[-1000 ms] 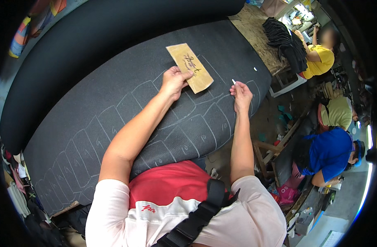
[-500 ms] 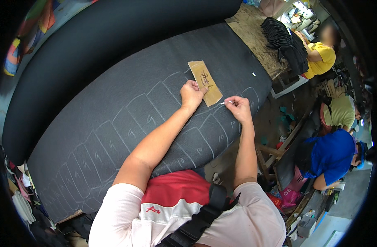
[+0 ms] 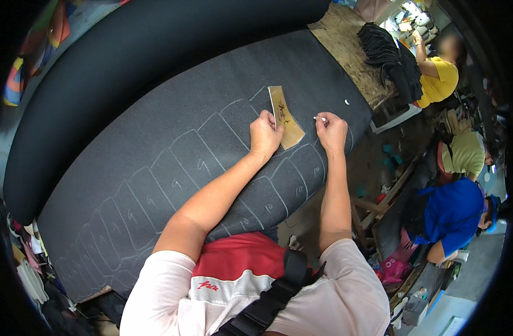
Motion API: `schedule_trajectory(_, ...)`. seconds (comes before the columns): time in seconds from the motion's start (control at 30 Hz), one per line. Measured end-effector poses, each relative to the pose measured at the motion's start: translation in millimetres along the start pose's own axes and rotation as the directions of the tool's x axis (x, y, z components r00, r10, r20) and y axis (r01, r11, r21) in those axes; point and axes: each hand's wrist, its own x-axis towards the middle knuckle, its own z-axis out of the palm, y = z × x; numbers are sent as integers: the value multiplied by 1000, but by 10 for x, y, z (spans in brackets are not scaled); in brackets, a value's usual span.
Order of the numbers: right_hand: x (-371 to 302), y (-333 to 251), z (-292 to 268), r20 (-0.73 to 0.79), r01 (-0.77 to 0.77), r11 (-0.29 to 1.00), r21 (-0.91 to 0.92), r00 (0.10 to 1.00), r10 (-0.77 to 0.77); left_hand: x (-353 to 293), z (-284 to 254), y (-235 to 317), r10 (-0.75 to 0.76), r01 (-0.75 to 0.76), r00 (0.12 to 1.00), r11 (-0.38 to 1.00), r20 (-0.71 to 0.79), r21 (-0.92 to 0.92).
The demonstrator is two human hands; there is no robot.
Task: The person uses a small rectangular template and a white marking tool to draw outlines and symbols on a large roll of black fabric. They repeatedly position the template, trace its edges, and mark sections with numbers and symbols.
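My left hand [image 3: 266, 136] grips the left edge of a tan cardboard template [image 3: 288, 124] with handwriting on it. The template looks bowed, and it lies on or just above black sheet material [image 3: 234, 73]. To its right, my right hand [image 3: 332, 134] pinches a small piece of white chalk [image 3: 320, 118] over the bare black surface. The chalk tip is close to the sheet; whether it touches cannot be told. Chalk outlines [image 3: 183, 159] in rows, several with numbers inside, run from the template toward the lower left.
A thick black roll [image 3: 155, 61] of material lies along the far side. Stacked black cut pieces [image 3: 388, 56] rest on a wooden table [image 3: 340, 33] at the far right, by a person in yellow [image 3: 440, 81]. Others in green [image 3: 462, 154] and blue [image 3: 449, 213] sit at right.
The template has shifted right and turned more upright, now looking bowed, with my left hand moving along. My right hand with the chalk has gone farther away from me and slightly right.
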Motion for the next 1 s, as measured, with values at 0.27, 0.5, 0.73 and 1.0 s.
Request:
schedule_trajectory(0.27, -539, -334, 84, 110, 274, 925, 262, 944, -311, 76, -94, 168, -348, 415, 909, 793, 228, -446)
schedule_trajectory(0.5, 86, 226, 86, 164, -324, 446, 834, 918, 361, -355, -157, 76, 418, -668, 696, 675, 584, 313)
schedule_trajectory(0.73, 136, 533, 389, 345, -439, 417, 796, 895, 283, -197, -170, 82, 464, -657, 713, 704, 526, 269)
schedule_trajectory(1.0, 72, 617, 356, 319, -336, 146, 931, 939, 129, 444, 134, 333, -200, 296, 944, 863, 262, -410)
